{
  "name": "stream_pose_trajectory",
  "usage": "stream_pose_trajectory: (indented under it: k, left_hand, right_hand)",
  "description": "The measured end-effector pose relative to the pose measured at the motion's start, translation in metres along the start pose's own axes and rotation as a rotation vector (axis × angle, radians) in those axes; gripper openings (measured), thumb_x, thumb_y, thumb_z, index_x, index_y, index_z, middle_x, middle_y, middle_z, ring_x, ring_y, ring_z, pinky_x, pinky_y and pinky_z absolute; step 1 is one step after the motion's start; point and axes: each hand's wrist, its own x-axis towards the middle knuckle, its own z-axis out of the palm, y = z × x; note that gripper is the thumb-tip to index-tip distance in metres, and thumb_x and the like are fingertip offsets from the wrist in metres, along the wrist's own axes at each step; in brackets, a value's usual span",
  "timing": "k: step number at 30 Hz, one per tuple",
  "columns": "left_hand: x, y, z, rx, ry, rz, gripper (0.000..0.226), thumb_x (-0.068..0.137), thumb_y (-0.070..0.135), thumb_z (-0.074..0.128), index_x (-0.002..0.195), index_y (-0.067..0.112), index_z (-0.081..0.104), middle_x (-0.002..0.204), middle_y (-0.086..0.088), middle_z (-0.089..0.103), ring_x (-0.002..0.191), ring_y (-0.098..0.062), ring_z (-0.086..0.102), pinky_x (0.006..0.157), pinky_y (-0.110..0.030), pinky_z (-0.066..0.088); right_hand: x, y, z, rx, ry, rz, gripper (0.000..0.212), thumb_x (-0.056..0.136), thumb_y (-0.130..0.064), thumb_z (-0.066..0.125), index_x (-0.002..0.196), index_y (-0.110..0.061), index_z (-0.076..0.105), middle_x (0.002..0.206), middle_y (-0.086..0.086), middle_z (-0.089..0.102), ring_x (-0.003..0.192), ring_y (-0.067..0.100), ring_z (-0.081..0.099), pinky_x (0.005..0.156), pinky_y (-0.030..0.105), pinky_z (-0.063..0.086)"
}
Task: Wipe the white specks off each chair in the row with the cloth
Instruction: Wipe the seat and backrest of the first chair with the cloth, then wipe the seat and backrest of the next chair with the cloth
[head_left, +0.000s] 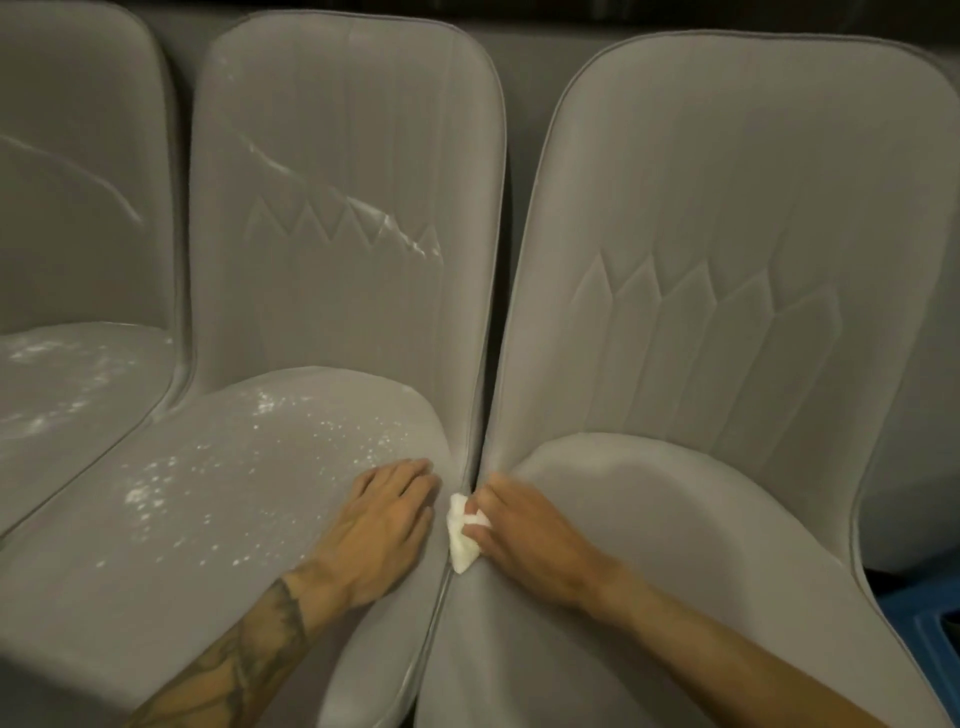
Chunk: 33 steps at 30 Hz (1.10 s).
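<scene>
Three grey chairs stand side by side in my view. My left hand (387, 525) lies flat on the seat of the middle chair (343, 156), palm down, fingers straight and close together, pointing toward the backrest. Its tattooed forearm (249, 654) comes in from the lower left. My right hand (524, 535) reaches in from the lower right, thumb and fingers pinching a small white cloth (460, 540) at the gap where the middle chair meets the right chair (727, 208). Both hands are just beside each other, the cloth between them. Scattered white specks (208, 478) cover the middle seat left of my left hand, and white streaks (363, 208) cross its backrest. I see white smears on the left chair (67, 156) too
</scene>
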Motion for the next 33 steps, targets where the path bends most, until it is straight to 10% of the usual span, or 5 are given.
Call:
stream_pose_trajectory:
  k: [6, 15, 24, 33]
  left_hand:
    - [-0.031, -0.005, -0.017, 0.022, -0.014, -0.063, 0.046, 0.104, 0.04, 0.032, 0.133, 0.02, 0.061, 0.141, -0.005, 0.06, 0.125, -0.025, 0.058, 0.108, -0.045, 0.046]
    - [-0.04, -0.021, -0.009, -0.003, 0.009, -0.042, 0.045, 0.105, 0.041, 0.033, 0.13, 0.02, 0.064, 0.137, -0.003, 0.061, 0.122, -0.025, 0.06, 0.106, -0.04, 0.04]
    - [-0.032, -0.04, -0.013, -0.142, -0.026, 0.12, 0.051, 0.104, 0.044, 0.028, 0.137, 0.021, 0.06, 0.146, -0.003, 0.055, 0.132, -0.023, 0.051, 0.113, -0.035, 0.029]
    - [-0.032, -0.095, -0.007, -0.205, -0.031, 0.199, 0.054, 0.107, 0.048, 0.023, 0.146, 0.024, 0.052, 0.155, 0.001, 0.046, 0.139, -0.019, 0.043, 0.118, -0.036, 0.027]
  right_hand:
    - [0.003, 0.041, 0.001, -0.051, 0.192, 0.402, 0.032, 0.098, -0.038, 0.037, 0.089, -0.012, 0.054, 0.09, 0.009, 0.053, 0.081, 0.032, 0.052, 0.076, 0.047, 0.045]
    - [-0.041, -0.082, 0.011, 0.138, 0.028, 0.195, 0.029, 0.104, -0.042, 0.036, 0.101, -0.019, 0.053, 0.103, 0.0, 0.051, 0.092, 0.016, 0.046, 0.085, 0.028, 0.036]
    - [-0.015, -0.063, 0.021, -0.054, 0.18, 0.591, 0.036, 0.099, -0.043, 0.039, 0.097, -0.011, 0.056, 0.098, 0.008, 0.053, 0.086, 0.03, 0.054, 0.078, 0.039, 0.04]
    - [0.0, -0.138, 0.042, 0.05, 0.29, 0.656, 0.016, 0.102, -0.031, 0.048, 0.109, -0.019, 0.053, 0.102, -0.007, 0.043, 0.084, 0.008, 0.048, 0.077, 0.013, 0.035]
